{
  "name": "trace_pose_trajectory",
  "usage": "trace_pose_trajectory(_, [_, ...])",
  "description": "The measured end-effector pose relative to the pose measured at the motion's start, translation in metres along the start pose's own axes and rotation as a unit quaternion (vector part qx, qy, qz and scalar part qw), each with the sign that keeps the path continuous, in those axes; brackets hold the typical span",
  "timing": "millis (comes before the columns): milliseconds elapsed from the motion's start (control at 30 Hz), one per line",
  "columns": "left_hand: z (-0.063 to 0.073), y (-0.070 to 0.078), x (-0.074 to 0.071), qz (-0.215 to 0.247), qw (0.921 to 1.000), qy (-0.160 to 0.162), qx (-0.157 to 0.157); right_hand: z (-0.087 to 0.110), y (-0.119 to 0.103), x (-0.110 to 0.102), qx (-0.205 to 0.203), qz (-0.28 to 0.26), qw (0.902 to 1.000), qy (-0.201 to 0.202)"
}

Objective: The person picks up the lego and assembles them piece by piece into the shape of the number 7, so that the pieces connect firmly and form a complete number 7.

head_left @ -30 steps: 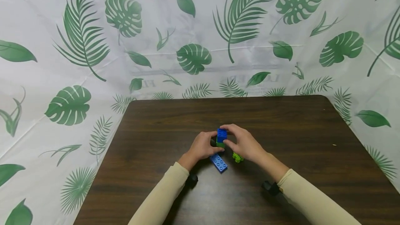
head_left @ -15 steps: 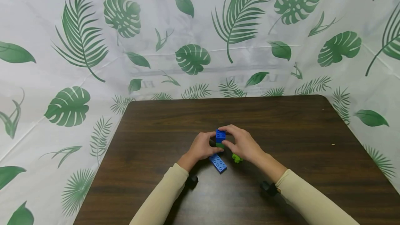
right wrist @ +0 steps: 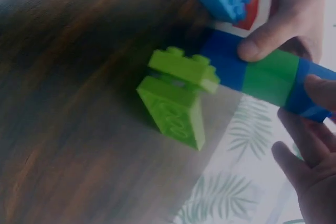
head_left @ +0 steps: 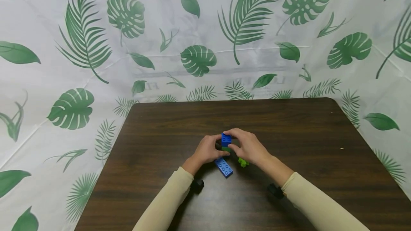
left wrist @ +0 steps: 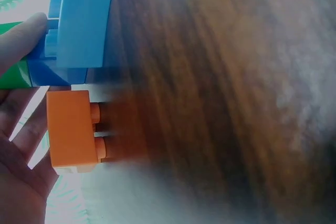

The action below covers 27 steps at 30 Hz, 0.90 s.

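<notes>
A small tower of toy building bricks stands on the table: a dark blue brick at the bottom, a green brick in the middle and a blue brick on top. From the left, my left hand grips the tower low down, its thumb where green meets the lower blue. On the other side my right hand pinches the top blue brick between thumb and fingers. Just in front of the tower lies a long lighter blue brick, studs up.
Lime green bricks lie on the brown table below my right hand. An orange brick sits beside the tower near my left hand, hidden in the head view. A leaf-patterned sheet hangs behind the table.
</notes>
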<state>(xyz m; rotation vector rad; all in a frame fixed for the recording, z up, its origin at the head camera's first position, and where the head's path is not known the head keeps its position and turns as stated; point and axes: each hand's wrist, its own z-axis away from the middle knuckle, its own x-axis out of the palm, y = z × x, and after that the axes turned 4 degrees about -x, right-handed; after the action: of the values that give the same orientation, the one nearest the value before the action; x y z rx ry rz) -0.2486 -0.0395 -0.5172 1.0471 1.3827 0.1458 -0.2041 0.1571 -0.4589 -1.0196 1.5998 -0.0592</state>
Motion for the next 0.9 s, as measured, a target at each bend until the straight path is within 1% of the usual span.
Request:
trace_pose_trajectory(200, [-0.001,0.001,-0.001,-0.004,0.9999,-0.009,-0.006,0.0,0.001,0.001,0.007,-0.007,1.0,0.002])
trace_pose_trajectory(333, [-0.001,0.002,-0.005,-0.001,0.9999,-0.015,-0.003,-0.002,0.001,0.003,0.003,-0.014,0.9999,0.004])
trace_pose_trajectory(433, [0.0,0.001,-0.008,0.026,0.9994,-0.021,0.004,-0.002,0.002,0.003,0.006,-0.017,0.9998,0.001])
trace_pose_trajectory(567, [0.002,0.001,-0.013,0.082,0.9964,-0.012,0.019,-0.001,0.004,0.001,0.009,-0.019,0.9997,-0.009])
trace_pose_trajectory(600, [0.002,0.001,-0.013,0.09,0.9957,-0.008,0.022,0.0,0.006,0.0,0.008,-0.02,0.9997,-0.014])
trace_pose_trajectory(733, [0.003,0.004,-0.014,0.095,0.9953,-0.008,0.019,0.006,0.016,-0.002,0.001,-0.036,0.999,-0.028])
trace_pose_trajectory(800, [0.003,0.004,-0.013,0.091,0.9958,-0.009,0.013,0.011,0.022,-0.004,0.014,-0.032,0.9991,-0.023])
trace_pose_trajectory(900, [0.004,0.005,-0.013,0.088,0.9961,-0.006,0.006,0.018,0.032,-0.005,0.052,-0.007,0.9986,-0.01])
